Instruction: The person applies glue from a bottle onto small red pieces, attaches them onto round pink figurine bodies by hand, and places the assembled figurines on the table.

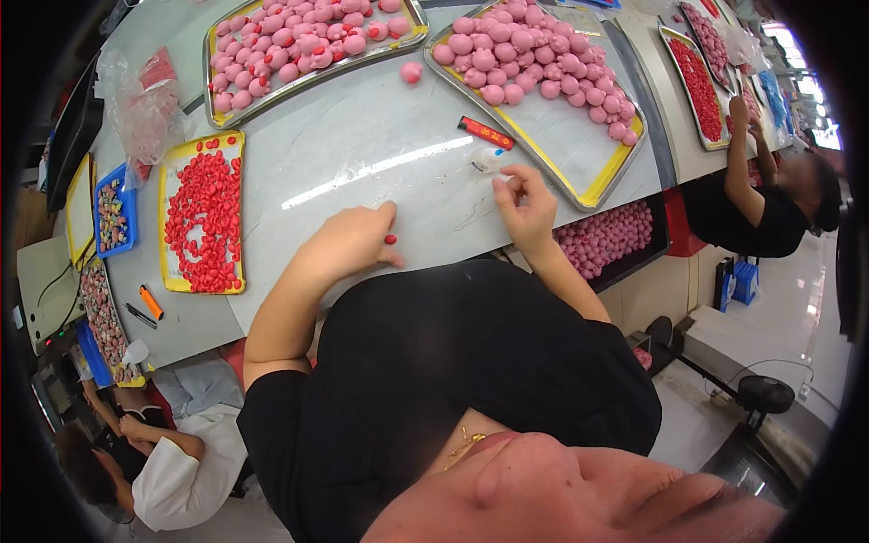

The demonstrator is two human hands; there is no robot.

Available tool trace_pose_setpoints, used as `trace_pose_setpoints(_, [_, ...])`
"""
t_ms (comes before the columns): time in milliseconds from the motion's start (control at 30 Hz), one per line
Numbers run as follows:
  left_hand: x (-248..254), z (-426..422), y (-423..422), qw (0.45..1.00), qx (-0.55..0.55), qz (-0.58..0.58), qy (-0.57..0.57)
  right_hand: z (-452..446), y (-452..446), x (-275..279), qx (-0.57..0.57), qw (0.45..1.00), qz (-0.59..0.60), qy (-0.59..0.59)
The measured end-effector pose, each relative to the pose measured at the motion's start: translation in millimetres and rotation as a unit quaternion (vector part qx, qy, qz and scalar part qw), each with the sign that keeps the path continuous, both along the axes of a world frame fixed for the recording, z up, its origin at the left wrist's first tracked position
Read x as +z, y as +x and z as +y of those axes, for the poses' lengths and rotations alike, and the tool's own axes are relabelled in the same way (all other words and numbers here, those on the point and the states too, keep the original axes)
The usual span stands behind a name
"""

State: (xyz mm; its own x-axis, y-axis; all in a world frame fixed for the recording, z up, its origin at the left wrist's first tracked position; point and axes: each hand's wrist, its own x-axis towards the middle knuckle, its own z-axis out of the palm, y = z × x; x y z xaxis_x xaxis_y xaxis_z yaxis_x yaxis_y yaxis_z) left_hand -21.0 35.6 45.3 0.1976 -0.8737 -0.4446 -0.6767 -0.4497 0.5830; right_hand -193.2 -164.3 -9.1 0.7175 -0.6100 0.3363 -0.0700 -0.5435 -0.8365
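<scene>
My left hand [355, 241] is held palm down over the grey tabletop, thumb and index finger apart. A small red piece [390, 239] shows between them, at the edge of the hand; whether it is gripped is unclear. On the right, my right hand [528, 206] is raised with curled fingers and thumb and index finger close together; anything between them is too small to make out. Just beyond it lies a small clear item with a blue part [490, 160]. A red labelled tube [486, 133] lies a little farther off.
Trays of pink round pieces [312, 65] [579, 201] line the back. At left are a yellow tray of red pieces [243, 262], a blue tray [132, 237], a plastic bag [149, 113] and an orange marker [150, 302]. Other people sit at lower left and far right.
</scene>
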Motion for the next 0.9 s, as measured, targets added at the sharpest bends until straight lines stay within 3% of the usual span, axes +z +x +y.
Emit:
trace_pose_setpoints(267, [0.9,-10.0,-0.8,0.997,-0.073,-0.009,0.041,-13.0,16.1,4.8,-0.031,0.999,-0.017,0.022])
trace_pose_setpoints(467, [-5.2,-10.6,7.5,0.998,-0.064,0.008,0.012,-10.6,27.8,11.8,0.014,0.996,0.036,-0.075])
trace_pose_setpoints(533, [-0.6,-17.6,14.0,0.981,-0.074,0.178,-0.032,-10.2,28.8,6.8,0.034,0.994,0.087,-0.054])
trace_pose_setpoints(567, [-3.6,-19.1,13.3,0.981,-0.072,0.178,-0.032,-9.3,29.3,7.3,0.036,0.994,0.087,-0.054])
trace_pose_setpoints(633, [-14.8,-22.8,8.4,0.952,-0.032,0.26,-0.156,-7.3,30.5,9.9,0.041,0.995,0.076,-0.045])
trace_pose_setpoints(767, [-26.9,-31.6,-9.3,0.918,0.054,0.353,-0.171,-2.3,27.1,9.3,0.041,0.996,0.082,-0.023])
trace_pose_setpoints(900, [-29.1,-35.7,-7.3,0.88,0.122,0.445,-0.113,-1.1,24.0,5.4,0.05,0.996,0.066,-0.014])
